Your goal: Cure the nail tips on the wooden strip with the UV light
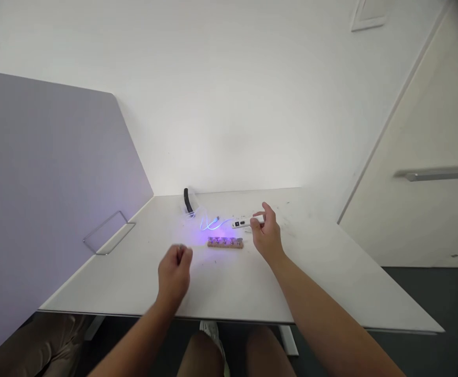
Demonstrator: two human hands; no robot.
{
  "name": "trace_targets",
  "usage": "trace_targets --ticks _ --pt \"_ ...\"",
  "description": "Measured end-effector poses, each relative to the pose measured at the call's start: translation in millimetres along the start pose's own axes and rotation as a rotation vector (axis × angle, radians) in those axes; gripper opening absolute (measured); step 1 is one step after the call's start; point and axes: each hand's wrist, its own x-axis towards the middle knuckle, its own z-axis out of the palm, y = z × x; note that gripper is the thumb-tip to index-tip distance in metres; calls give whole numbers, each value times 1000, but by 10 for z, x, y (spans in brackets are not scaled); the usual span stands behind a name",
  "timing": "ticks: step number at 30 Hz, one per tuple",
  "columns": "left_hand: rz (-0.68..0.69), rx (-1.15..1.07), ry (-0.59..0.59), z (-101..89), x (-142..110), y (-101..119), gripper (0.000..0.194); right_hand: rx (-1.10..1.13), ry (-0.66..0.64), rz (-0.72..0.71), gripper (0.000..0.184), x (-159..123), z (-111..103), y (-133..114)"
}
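Note:
My right hand (pixel 267 235) is at the right end of a slim white stick-shaped device (pixel 237 224). Its thumb and fingers close around that end, while one finger stands raised. A small dark display and a button show on the device. My left hand (pixel 174 272) is closed above the table's near left part, thumb against the curled fingers; whatever it may hold is too small to name. Between the hands lies a tan strip (pixel 225 244) with several small metallic holders along its top. Purple light falls on the strip and the tabletop around it.
A thin pale cable (pixel 209 226) curls behind the strip. Farther back lies a curved black object (pixel 188 200) beside something clear. A wire frame (pixel 109 235) stands by the grey partition (pixel 56 173) at left. The white table (pixel 315 272) meets a wall behind.

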Motion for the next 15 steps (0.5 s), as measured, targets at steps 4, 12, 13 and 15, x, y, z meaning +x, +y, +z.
trace_targets --ticks 4,12,13,15 --pt "-81 -133 60 389 630 -175 27 -3 -11 15 56 6 8 0" --pt "-53 -87 11 626 938 -581 30 -22 5 -1 57 12 43 22" --pt "-56 -87 6 624 948 -612 31 -18 7 0 57 14 43 24" --pt "-62 -84 -16 622 965 -646 31 -3 3 5 58 18 39 32"
